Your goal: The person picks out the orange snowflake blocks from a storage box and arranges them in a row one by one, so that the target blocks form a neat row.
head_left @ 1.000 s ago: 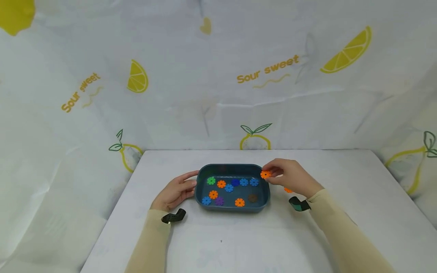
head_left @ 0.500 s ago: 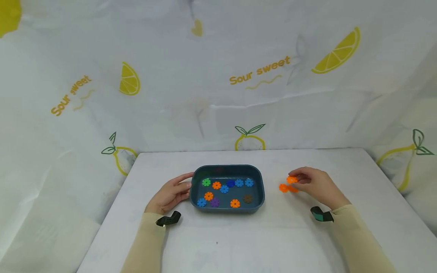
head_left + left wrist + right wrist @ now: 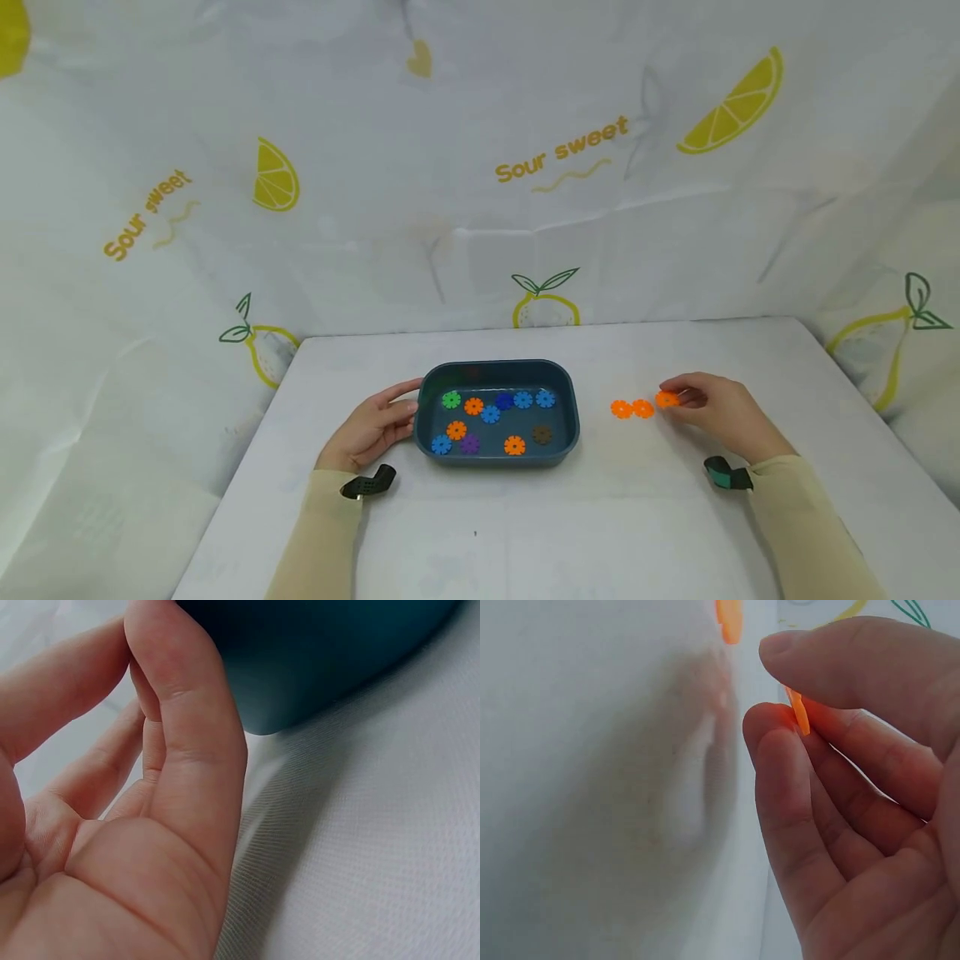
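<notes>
A dark blue-green tray (image 3: 495, 461) sits mid-table in the head view. At its left end my left hand (image 3: 371, 429) holds the side, thumb and fingers against the wall; the left wrist view shows part of the tray (image 3: 300, 660) beyond the fingertips. My right hand (image 3: 723, 412), right of the tray, pinches an orange snowflake disc (image 3: 667, 399) just above or on the table. That disc (image 3: 799, 712) appears edge-on between fingers in the right wrist view. Two more orange discs (image 3: 621, 409) lie side by side left of the right hand.
Several notched discs lie inside the tray: a green one (image 3: 451, 400), a purple one (image 3: 470, 444), a brown one (image 3: 542, 434), plus blue and orange ones. The white table (image 3: 570, 533) meets a lemon-printed cloth backdrop (image 3: 480, 167).
My right hand has carried the orange disc from the tray's right rim to the right, beside the two orange discs on the table. My left hand stays at the tray.
</notes>
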Demonstrator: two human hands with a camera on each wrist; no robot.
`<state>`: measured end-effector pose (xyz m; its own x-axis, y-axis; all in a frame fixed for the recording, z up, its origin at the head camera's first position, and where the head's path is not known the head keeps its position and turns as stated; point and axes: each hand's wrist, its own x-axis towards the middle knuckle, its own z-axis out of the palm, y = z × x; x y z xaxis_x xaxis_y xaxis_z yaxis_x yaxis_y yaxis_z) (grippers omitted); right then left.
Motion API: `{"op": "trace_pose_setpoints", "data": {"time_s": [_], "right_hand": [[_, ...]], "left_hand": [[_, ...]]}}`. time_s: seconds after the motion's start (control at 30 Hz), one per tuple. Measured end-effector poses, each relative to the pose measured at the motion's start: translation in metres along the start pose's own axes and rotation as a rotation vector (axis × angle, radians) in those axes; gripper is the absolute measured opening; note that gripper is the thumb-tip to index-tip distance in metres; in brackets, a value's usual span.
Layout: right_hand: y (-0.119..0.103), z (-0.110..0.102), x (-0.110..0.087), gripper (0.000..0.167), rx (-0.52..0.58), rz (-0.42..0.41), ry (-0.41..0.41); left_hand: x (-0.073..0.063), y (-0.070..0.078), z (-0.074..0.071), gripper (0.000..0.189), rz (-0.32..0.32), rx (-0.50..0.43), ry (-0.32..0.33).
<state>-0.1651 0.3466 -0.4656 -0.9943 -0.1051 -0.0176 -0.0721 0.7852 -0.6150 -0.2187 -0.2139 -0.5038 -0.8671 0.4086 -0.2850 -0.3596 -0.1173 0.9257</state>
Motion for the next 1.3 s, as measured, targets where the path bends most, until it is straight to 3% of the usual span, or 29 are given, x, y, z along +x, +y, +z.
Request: {"op": "trace_pose_setpoints", "data": {"time_s": [0.57,1.3], "right_hand": [[0.005,0.013,0.006,0.031,-0.031,0.010,-0.030],[0.009,0.012,0.007,0.031,-0.038,0.006,-0.032]], "left_hand": [[-0.003,0.002,-0.002,0.060,0.003,0.037,0.008],[-0.002,0.004,0.002,0.060,0.002,0.012,0.004]]}}
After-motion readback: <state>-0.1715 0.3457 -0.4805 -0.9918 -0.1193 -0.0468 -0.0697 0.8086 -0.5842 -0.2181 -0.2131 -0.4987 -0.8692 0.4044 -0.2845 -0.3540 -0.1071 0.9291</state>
